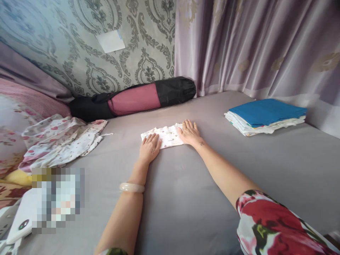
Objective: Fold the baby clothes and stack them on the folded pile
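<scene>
Cloth [169, 136], folded into a strip on the bed [183, 198], lies beneath the left hand [151, 147] and right hand [189, 133], both resting flat without gripping, so uneven pressure or a sideways drag could skew its layers.

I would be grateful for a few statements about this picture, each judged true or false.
1. The left hand and the right hand both rest on a printed white cloth. True.
2. A blue cloth lies on top of the stack. True.
3. The pale bangle is worn on the right arm. False: it is on the left arm.
4. The long pink-and-black bag stands upright. False: it lies along the wall.
</scene>
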Action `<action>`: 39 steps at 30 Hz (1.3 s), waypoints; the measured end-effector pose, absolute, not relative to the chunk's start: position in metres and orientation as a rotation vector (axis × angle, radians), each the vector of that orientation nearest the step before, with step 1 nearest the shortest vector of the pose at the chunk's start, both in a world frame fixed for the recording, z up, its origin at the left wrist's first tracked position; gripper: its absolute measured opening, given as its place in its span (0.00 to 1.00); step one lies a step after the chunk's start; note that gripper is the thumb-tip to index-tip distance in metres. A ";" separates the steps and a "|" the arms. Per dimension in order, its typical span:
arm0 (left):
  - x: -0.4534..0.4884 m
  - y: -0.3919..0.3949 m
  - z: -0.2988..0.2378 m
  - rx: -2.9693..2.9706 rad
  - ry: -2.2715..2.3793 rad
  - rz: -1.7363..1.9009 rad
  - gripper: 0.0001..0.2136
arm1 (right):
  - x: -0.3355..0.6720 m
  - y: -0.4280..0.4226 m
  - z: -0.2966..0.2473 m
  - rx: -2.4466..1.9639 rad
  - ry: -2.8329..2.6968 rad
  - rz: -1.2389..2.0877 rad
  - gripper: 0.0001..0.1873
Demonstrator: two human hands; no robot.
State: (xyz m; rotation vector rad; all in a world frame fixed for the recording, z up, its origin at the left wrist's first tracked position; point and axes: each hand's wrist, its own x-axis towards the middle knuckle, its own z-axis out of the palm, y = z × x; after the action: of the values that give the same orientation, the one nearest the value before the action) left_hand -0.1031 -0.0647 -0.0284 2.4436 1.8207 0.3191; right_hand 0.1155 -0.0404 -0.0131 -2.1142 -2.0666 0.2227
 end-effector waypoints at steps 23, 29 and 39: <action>-0.105 -0.028 0.004 2.435 2.033 0.000 0.17 | 0.129 -0.022 -0.005 -2.104 -2.199 0.134 0.24; -0.110 0.008 0.026 2.346 1.994 -0.133 0.14 | 0.150 0.010 0.025 -2.163 -2.381 0.363 0.19; -0.110 0.063 0.030 2.297 1.847 -0.295 0.18 | 0.146 0.042 0.042 -2.257 -2.527 0.516 0.20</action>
State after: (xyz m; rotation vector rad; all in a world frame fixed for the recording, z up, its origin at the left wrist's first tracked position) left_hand -0.1104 0.0630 0.0297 2.2969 1.8475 -0.2951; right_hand 0.1456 0.0422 0.0418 -2.2569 -2.5266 0.5163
